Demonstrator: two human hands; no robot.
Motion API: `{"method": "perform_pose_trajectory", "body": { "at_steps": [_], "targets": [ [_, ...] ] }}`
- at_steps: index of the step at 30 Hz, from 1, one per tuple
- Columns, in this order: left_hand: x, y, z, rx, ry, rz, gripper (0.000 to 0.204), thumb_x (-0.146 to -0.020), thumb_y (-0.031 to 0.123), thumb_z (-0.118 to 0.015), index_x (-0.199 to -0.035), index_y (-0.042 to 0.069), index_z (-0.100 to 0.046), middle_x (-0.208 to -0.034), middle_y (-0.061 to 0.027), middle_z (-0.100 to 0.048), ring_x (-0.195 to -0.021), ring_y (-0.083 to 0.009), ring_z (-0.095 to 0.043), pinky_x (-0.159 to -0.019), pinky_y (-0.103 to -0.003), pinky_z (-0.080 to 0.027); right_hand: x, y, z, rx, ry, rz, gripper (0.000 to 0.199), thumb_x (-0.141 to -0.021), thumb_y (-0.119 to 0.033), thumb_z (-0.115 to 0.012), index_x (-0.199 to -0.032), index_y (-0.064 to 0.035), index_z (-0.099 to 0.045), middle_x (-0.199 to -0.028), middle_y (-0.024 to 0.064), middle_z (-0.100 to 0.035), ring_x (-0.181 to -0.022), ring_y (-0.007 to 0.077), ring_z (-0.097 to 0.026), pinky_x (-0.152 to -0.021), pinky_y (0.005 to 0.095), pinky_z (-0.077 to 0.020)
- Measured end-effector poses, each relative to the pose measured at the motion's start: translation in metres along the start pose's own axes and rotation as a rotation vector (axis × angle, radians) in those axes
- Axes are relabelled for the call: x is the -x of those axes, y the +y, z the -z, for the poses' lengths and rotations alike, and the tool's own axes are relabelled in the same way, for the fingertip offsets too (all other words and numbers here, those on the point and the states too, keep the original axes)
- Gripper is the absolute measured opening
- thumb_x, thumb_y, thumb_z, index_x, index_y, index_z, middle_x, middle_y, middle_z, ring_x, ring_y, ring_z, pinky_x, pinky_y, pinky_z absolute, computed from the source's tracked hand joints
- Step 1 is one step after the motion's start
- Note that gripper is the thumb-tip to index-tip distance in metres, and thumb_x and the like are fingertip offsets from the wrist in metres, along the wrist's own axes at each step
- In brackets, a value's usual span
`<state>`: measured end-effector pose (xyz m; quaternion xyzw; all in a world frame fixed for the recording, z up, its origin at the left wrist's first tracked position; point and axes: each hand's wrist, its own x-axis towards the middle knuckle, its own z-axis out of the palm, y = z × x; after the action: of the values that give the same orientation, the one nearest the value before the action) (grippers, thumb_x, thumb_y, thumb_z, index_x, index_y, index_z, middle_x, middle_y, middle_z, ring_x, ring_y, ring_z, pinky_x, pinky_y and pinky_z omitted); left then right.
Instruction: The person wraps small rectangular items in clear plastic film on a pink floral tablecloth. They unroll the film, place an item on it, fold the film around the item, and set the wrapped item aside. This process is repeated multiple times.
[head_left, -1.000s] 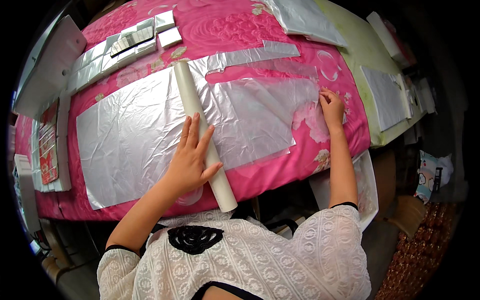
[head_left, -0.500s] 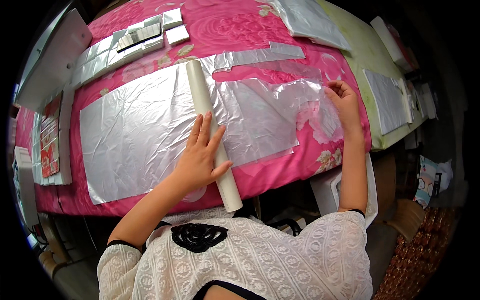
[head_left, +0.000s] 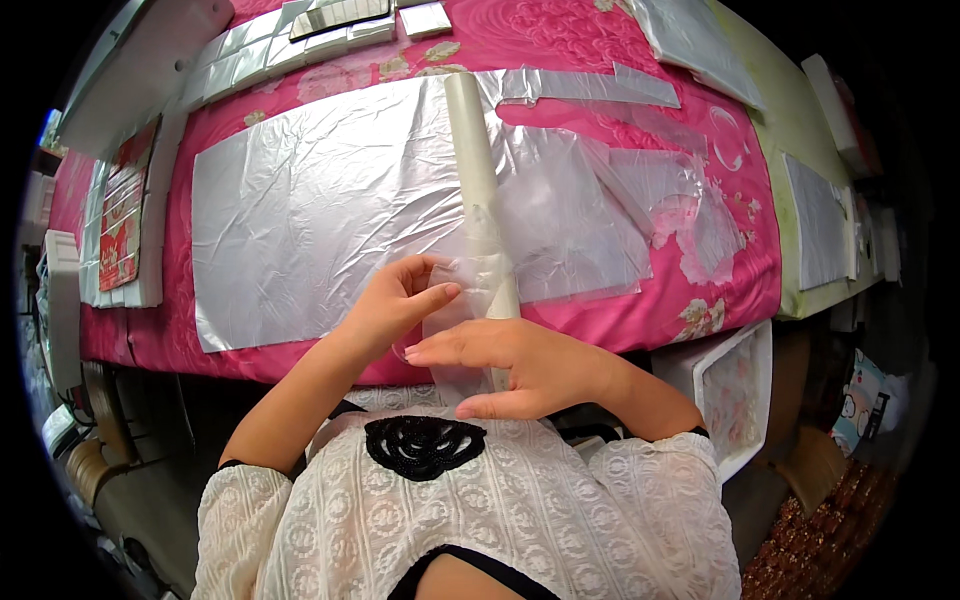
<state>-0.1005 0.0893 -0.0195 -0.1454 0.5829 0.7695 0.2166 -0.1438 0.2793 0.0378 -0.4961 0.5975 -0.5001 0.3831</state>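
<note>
The left grip (head_left: 385,305) has thumb and fingers closed about a thin, clear plastic film (head_left: 450,312). The right grip (head_left: 535,365) meets the film lower down, thumb spread away from the fingers — whether it grasps the film, I cannot tell. The film hangs between the two and lies over the lower part of a long, off-white cylindrical tube (head_left: 470,150). Under the tube spreads a creased, silvery plastic sheet (head_left: 300,210), flat on the pink, floral-clothed surface (head_left: 740,295). Farther off, a black-edged phone (head_left: 340,14) rests on small white packets (head_left: 265,52).
</note>
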Motion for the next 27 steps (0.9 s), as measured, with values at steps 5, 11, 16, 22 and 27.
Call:
{"method": "perform_pose_trajectory", "body": {
  "at_steps": [5, 11, 16, 22, 27],
  "targets": [
    [0.004, -0.003, 0.004, -0.002, -0.015, 0.032, 0.022, -0.085, 0.001, -0.058, -0.106, -0.003, -0.055, -0.093, -0.0101, -0.066, -0.083, -0.0124, -0.064, -0.071, -0.023, -0.052, 0.005, 0.006, -0.002, 0.17, 0.23, -0.058, 0.041, -0.075, -0.012, -0.07, -0.114, -0.0055, -0.059, -0.103, 0.01, -0.063, -0.094, 0.0234, -0.06, -0.084, 0.0331, -0.0463],
    [-0.004, -0.005, 0.003, 0.031, -0.065, 0.002, 0.027, -0.08, 0.002, -0.066, -0.105, -0.003, -0.056, -0.091, -0.0089, -0.065, -0.083, -0.0124, -0.063, -0.073, -0.024, -0.051, 0.007, 0.011, -0.004, 0.504, 0.562, -0.202, 0.029, -0.073, -0.017, -0.071, -0.099, -0.0074, -0.061, -0.085, 0.0067, -0.062, -0.072, 0.0209, -0.06, -0.062, 0.0326, -0.048],
    [-0.007, -0.003, -0.009, 0.071, -0.127, -0.058, 0.025, -0.08, 0.01, -0.07, -0.1, 0.001, -0.057, -0.092, -0.0043, -0.062, -0.084, -0.0103, -0.06, -0.074, -0.024, -0.05, 0.003, 0.018, -0.006, 0.386, 0.664, -0.257, 0.021, -0.074, -0.013, -0.071, -0.092, -0.0067, -0.062, -0.078, 0.0057, -0.063, -0.062, 0.0159, -0.059, -0.055, 0.0276, -0.0465],
    [-0.004, 0.008, -0.005, 0.021, -0.007, -0.008, 0.023, -0.082, 0.018, -0.069, -0.096, 0.004, -0.057, -0.088, -0.002, -0.06, -0.08, -0.0095, -0.058, -0.07, -0.024, -0.049, 0.042, 0.041, 0.037, -0.064, 0.863, -0.225, 0.011, -0.079, -0.002, -0.068, -0.087, -0.0027, -0.061, -0.076, -0.0025, -0.06, -0.068, 0.0033, -0.054, -0.059, 0.0185, -0.0439],
    [-0.005, 0.008, -0.007, 0.256, 0.036, 0.099, 0.016, -0.085, 0.017, -0.065, -0.093, 0.004, -0.059, -0.084, -0.0012, -0.06, -0.073, -0.007, -0.055, -0.063, -0.023, -0.048, 0.156, 0.075, 0.134, 0.177, 1.339, -0.344, 0.012, -0.083, -0.007, -0.066, -0.093, -0.0033, -0.062, -0.08, -0.0022, -0.059, -0.07, 0.0046, -0.054, -0.063, 0.0183, -0.0436]
  ]
}}
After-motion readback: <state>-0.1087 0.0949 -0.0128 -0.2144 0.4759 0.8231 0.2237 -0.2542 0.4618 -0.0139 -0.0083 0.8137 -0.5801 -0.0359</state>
